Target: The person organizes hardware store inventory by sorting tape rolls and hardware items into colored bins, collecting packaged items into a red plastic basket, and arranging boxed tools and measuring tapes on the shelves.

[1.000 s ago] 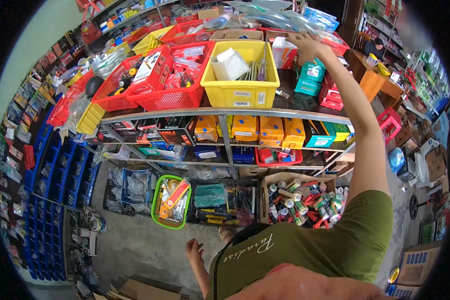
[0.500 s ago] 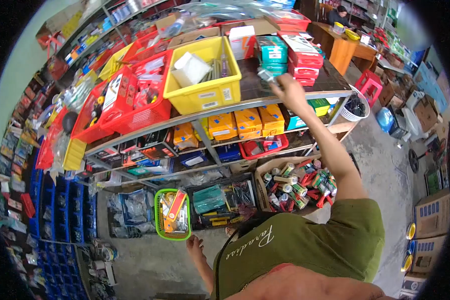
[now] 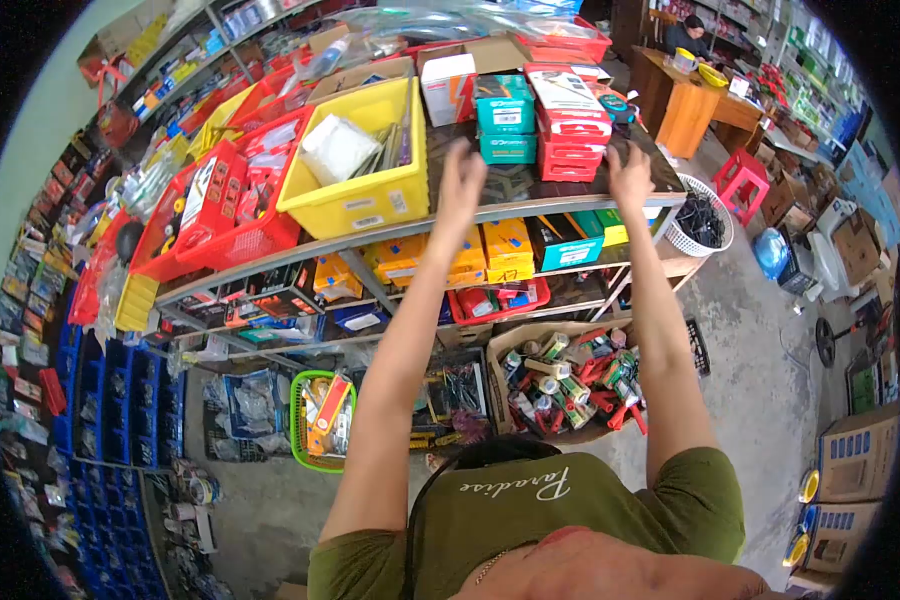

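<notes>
My left hand (image 3: 461,180) is raised over the shelf top, between the yellow bin (image 3: 355,205) and the stacked teal boxes (image 3: 507,118). Motion smears its fingers, and I cannot tell if anything is in them. At the right end of the shelf, my right hand (image 3: 630,180) has its fingers apart, beside the stack of red boxes (image 3: 572,125); I cannot tell if it touches them. A small teal-and-black item (image 3: 618,106) lies just behind that hand. White packets and long thin items fill part of the yellow bin.
Red baskets (image 3: 255,225) stand along the shelf's left. Below are orange boxes (image 3: 508,245) and a carton (image 3: 560,435) of red-handled items. A green basket (image 3: 320,462) sits on the floor. A white wire basket (image 3: 698,215) is at right; a person (image 3: 685,38) sits behind a desk.
My left hand has risen from beside the green basket to the shelf top. My right hand has moved right, past the red boxes; the small silvery item it held no longer shows.
</notes>
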A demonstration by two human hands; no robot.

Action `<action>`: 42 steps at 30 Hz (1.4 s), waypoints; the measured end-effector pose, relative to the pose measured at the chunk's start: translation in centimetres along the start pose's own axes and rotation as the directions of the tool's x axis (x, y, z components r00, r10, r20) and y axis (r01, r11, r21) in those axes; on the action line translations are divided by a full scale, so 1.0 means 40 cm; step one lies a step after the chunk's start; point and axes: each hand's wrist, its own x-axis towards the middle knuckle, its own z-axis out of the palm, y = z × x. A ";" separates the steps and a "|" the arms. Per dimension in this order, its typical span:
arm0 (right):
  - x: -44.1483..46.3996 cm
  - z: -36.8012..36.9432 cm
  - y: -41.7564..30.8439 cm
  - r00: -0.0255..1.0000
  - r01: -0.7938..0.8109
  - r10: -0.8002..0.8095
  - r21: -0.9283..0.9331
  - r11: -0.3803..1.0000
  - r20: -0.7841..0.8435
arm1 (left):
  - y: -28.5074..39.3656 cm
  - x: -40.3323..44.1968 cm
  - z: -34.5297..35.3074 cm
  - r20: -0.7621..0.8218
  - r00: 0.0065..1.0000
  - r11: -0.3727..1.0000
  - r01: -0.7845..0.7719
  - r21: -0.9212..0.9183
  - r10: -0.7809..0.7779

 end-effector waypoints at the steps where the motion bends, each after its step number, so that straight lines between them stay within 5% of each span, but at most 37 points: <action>1: -0.012 0.003 -0.011 0.993 0.089 -0.067 0.241 0.967 -0.098 | -0.054 0.077 0.021 -0.061 0.998 0.999 0.028 -0.020 -0.029; 2: -0.032 -0.009 -0.030 0.966 0.240 -0.160 0.467 0.851 -0.205 | -0.055 0.117 0.038 -0.071 0.985 0.977 0.143 -0.161 -0.156; 4: -0.088 -0.012 -0.072 0.991 0.130 -0.104 0.773 0.621 -0.082 | -0.099 0.194 0.057 -0.041 0.936 0.889 0.318 -0.328 -0.350; 5: -0.110 -0.012 -0.094 0.980 0.139 -0.199 0.785 0.603 -0.021 | -0.150 0.228 0.070 -0.044 0.936 0.889 0.316 -0.332 -0.349; 7: -0.120 -0.066 -0.141 0.932 0.320 -0.362 0.486 0.813 -0.008 | -0.206 0.258 0.096 0.138 0.957 0.843 0.290 -0.453 -0.255; 8: -0.113 -0.062 -0.136 0.932 0.315 -0.362 0.490 0.813 0.001 | -0.211 0.257 0.116 0.060 0.944 0.852 0.318 -0.416 -0.323; 10: -0.093 -0.047 -0.123 0.930 0.052 -0.233 0.525 0.849 0.285 | -0.186 0.240 0.142 -0.002 0.932 0.842 0.327 -0.429 -0.363; 11: -0.084 -0.038 -0.112 0.928 0.054 -0.238 0.530 0.846 0.286 | -0.169 0.235 0.151 -0.066 0.917 0.833 0.325 -0.448 -0.393; 13: -0.066 -0.004 -0.085 0.937 0.256 -0.342 0.523 0.813 0.073 | -0.136 0.218 0.163 0.130 0.943 0.759 0.324 -0.564 -0.306; 14: -0.050 0.001 -0.080 0.934 0.235 -0.344 0.557 0.797 0.098 | -0.077 0.189 0.180 -0.006 0.919 0.821 0.349 -0.453 -0.394; 18: -0.020 0.029 -0.050 0.925 0.238 -0.367 0.607 0.758 0.095 | -0.209 0.234 0.186 -0.026 0.922 0.833 0.338 -0.437 -0.387; 21: -0.030 0.005 -0.069 0.936 0.216 -0.336 0.579 0.786 0.108 | -0.122 0.191 0.176 -0.202 0.960 0.930 0.116 -0.350 -0.196; 23: -0.037 0.018 -0.072 0.927 0.309 -0.373 0.625 0.716 -0.032 | -0.120 0.169 0.173 -0.265 0.938 0.968 0.181 -0.174 -0.223; 25: -0.052 0.013 -0.062 0.970 0.115 -0.238 0.785 0.609 0.042 | -0.129 0.123 0.163 -0.325 0.936 0.991 0.131 -0.029 -0.133; 27: -0.073 0.015 -0.063 0.987 0.150 -0.128 0.810 0.566 -0.093 | -0.061 0.055 0.081 -0.204 0.970 0.983 -0.104 0.152 0.134; 29: -0.100 -0.010 -0.110 0.957 0.265 -0.073 0.739 0.619 -0.282 | 0.083 -0.030 -0.057 -0.157 0.874 0.885 -0.439 0.153 0.460; 30: -0.120 -0.043 -0.177 0.949 0.260 -0.042 0.702 0.663 -0.312 | 0.119 -0.065 -0.124 -0.142 0.862 0.873 -0.473 0.119 0.487; 32: -0.163 -0.110 -0.381 0.917 0.364 -0.127 0.663 0.654 -0.377 | 0.150 -0.102 -0.278 -0.158 0.694 0.683 -0.595 0.422 0.702; 35: -0.244 -0.173 -0.704 0.855 0.506 -0.399 0.700 0.504 -0.331 | 0.159 -0.113 -0.521 -0.230 0.570 0.552 -0.494 0.671 0.789; 36: -0.292 -0.195 -0.816 0.870 0.403 -0.470 0.762 0.506 -0.148 | 0.167 -0.102 -0.596 -0.298 0.493 0.525 -0.422 0.739 0.817; 37: -0.295 -0.159 -0.891 0.745 0.555 -0.646 0.691 0.464 -0.164 | 0.168 -0.094 -0.672 -0.299 0.497 0.498 -0.333 0.801 0.814; 39: -0.372 -0.120 -1.071 0.634 0.447 -0.773 0.802 0.396 0.028 | 0.111 -0.095 -0.792 -0.366 0.636 0.515 -0.059 0.855 0.680; 41: -0.410 0.006 -1.217 0.325 0.685 -0.942 0.708 0.173 -0.084 | 0.042 -0.122 -0.861 -0.239 0.745 0.423 -0.063 0.904 0.623; 42: -0.439 0.056 -1.283 0.252 0.699 -0.967 0.698 0.156 -0.036 | 0.038 -0.128 -0.876 -0.217 0.773 0.417 -0.067 0.906 0.596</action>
